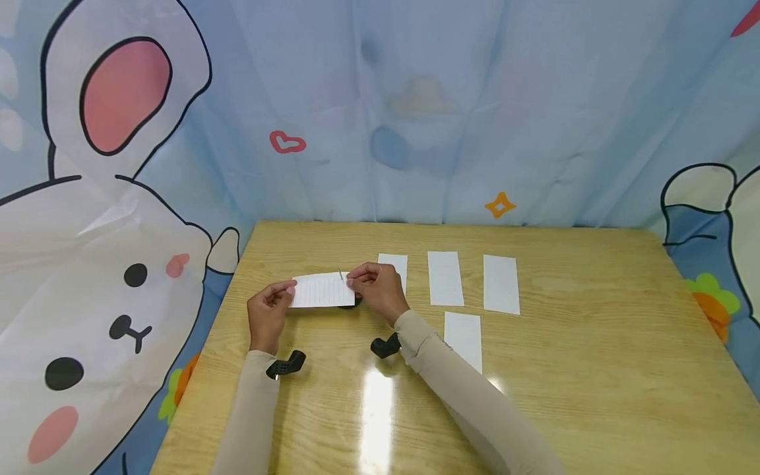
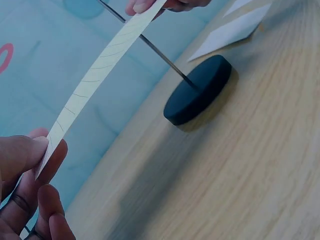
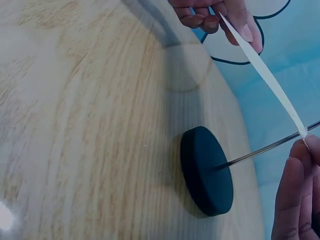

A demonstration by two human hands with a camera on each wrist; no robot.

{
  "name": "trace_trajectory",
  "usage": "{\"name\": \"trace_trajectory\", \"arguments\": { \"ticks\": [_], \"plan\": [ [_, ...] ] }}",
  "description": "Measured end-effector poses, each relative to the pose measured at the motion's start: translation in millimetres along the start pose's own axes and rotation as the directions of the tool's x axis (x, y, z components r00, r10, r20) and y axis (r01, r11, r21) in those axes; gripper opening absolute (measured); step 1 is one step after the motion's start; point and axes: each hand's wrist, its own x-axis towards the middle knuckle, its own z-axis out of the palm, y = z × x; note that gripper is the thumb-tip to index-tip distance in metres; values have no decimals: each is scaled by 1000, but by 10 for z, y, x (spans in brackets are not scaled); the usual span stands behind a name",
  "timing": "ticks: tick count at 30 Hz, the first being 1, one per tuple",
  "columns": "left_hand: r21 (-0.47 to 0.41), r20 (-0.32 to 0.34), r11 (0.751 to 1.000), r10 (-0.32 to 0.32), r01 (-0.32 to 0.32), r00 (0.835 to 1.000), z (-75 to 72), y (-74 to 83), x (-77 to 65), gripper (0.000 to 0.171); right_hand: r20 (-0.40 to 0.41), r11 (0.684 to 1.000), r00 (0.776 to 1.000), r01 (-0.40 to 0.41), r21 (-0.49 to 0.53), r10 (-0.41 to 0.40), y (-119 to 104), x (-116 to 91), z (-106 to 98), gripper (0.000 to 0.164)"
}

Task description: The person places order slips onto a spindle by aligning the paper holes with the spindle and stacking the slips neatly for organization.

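Observation:
A white lined paper slip [image 1: 320, 290] is stretched between my two hands above the wooden table. My left hand [image 1: 267, 318] pinches its left end between thumb and fingers. At the other end, my right hand [image 1: 381, 290] pinches the slip near its upper right corner. A bill spike stands beneath it, with a round black base [image 2: 200, 92] and a thin metal rod [image 3: 265, 148]. Parts of the rod show on both sides of the slip, close to the right fingers, so it seems to pass through the paper. The slip hides most of the base in the head view.
To the right of my hands lie several white slips: three in a back row, including a middle slip [image 1: 445, 278] and a right slip [image 1: 501, 284], and a nearer slip [image 1: 463, 336] partly under my right forearm. A patterned curtain [image 1: 415, 165] hangs behind the table [image 1: 594, 343].

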Motion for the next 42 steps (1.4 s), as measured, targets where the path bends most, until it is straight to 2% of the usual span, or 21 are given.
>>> {"name": "trace_trajectory", "arguments": {
  "ticks": [8, 21, 29, 35, 42],
  "plan": [
    [-2, 36, 1000, -16, 16, 999, -27, -86, -14, 17, -9, 1000, 1000, -14, 8, 15, 107, 17, 11, 11],
    [-17, 26, 999, -40, 41, 999, -18, -178, 7, 20, -27, 1000, 999, -21, -10, 21, 190, 5, 27, 13],
    [44, 27, 997, -57, 56, 998, -12, -205, 22, 17, -62, 996, 998, -13, -89, 8, 254, 28, 53, 7],
    [128, 25, 991, -49, 46, 998, 4, -223, 31, 14, -96, 987, 995, -16, -159, 1, 311, 51, 85, 2],
    [220, 34, 975, -30, 22, 999, 19, -245, 58, 10, -127, 967, 992, -9, -253, -24, 349, 66, 127, 9]
  ]
}}
